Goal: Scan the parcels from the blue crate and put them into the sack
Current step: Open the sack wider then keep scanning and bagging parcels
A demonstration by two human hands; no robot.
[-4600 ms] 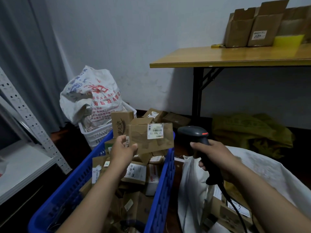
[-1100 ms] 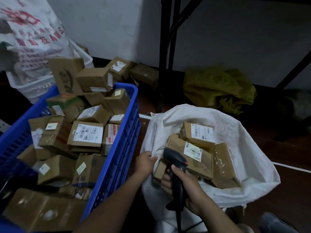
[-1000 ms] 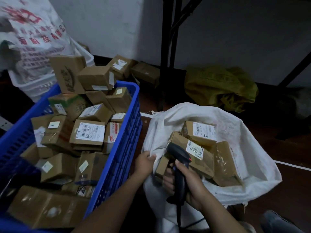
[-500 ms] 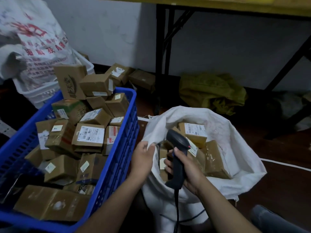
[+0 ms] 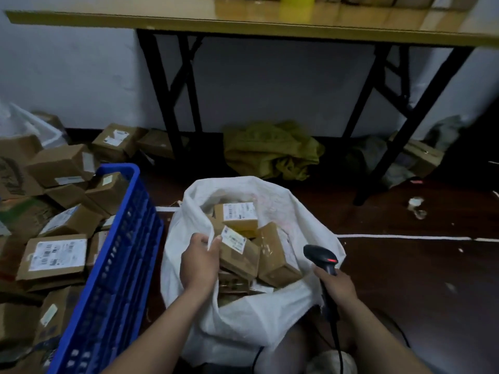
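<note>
The white sack [image 5: 270, 311] stands open on the floor in the middle, with several brown labelled parcels [image 5: 272, 252] inside. My left hand [image 5: 198, 263] grips the sack's left rim, pinching the cloth between thumb and fingers. My right hand [image 5: 336, 288] holds the black barcode scanner [image 5: 322, 261] by its handle over the sack's right rim, its cable hanging down. The blue crate [image 5: 116, 265] sits to the left, piled with cardboard parcels [image 5: 54, 255] that carry white labels.
A yellow-topped folding table [image 5: 270, 20] on black legs [image 5: 167, 98] stands behind the sack. A crumpled olive-green bag [image 5: 272, 149] lies beneath it. Loose boxes [image 5: 116, 140] lie at the wall behind the crate. A white line [image 5: 405, 237] crosses the dark floor.
My right hand has carried the scanner from the sack's mouth out to its right rim. My left hand keeps hold of the left rim, pulling the sack wider. The view has swung right.
</note>
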